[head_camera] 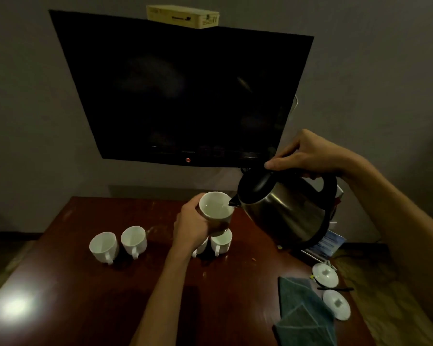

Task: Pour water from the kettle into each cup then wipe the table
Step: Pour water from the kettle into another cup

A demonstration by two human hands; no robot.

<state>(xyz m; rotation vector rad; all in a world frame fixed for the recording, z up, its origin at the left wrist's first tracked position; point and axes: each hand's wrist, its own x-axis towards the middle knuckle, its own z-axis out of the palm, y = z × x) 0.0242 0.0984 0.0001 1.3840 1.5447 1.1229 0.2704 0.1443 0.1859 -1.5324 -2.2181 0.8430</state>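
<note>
Kettle (285, 208) tilted over held cup (216, 208) (four cups (133, 239) below).

Dim room — wall television (183, 93), cups (133, 239)

Two bare forearms in view, no sleeves reaching wrists. Left hand (193, 227) and right hand (308, 156): no rings, watch, gloves visible.

The left hand (193, 227) is raised over the middle of the table, its fingers curled round a white ceramic cup (216, 208), the bare forearm running back toward the near edge. The right hand (308, 156), higher and farther right, grips the black handle of a tilted stainless steel kettle (285, 211), thumb forward.
</note>
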